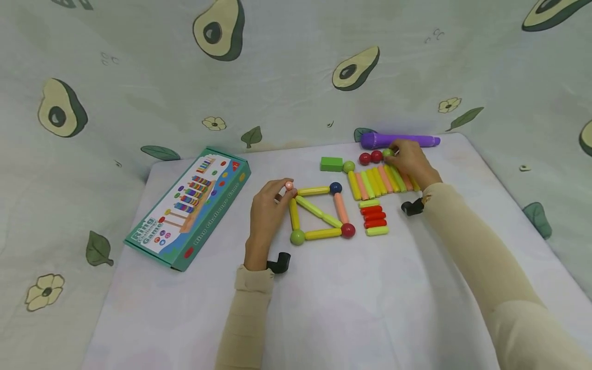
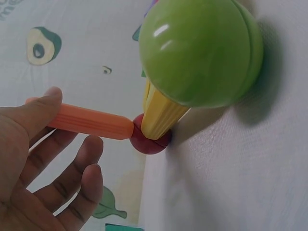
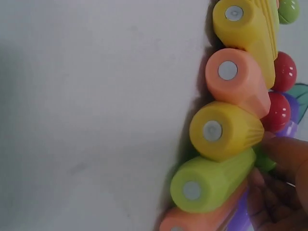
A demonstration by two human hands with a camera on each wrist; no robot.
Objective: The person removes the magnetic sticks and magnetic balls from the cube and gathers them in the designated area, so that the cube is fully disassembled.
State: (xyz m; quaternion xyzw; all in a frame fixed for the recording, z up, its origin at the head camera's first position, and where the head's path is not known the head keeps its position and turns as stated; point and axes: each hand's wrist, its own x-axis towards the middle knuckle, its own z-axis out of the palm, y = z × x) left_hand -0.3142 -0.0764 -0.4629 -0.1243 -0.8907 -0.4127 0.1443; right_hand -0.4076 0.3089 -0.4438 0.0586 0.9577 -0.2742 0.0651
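Observation:
My left hand (image 1: 268, 208) pinches the upper end of an orange magnetic stick (image 2: 94, 121) between thumb and fingers. The stick's lower end meets a red ball (image 2: 149, 143), a corner of a flat four-sided frame of sticks and balls. That frame has a blue ball (image 1: 335, 188), a red ball (image 1: 348, 230) and a green ball (image 1: 297, 237) at its other corners, with light-green sticks (image 1: 319, 211) running diagonally. At the back right, my right hand (image 1: 411, 159) grips a green ball (image 1: 388, 153) behind a row of sticks (image 3: 219, 130); its fingers partly hide the ball.
Short red and light-green sticks (image 1: 375, 217) lie before the row. Red balls (image 1: 365, 159), a green block (image 1: 331, 164) and a purple microphone-shaped object (image 1: 398, 140) are at the back. A game box (image 1: 187, 208) lies at the left. Avocado-print cloth (image 1: 287, 77) hangs behind.

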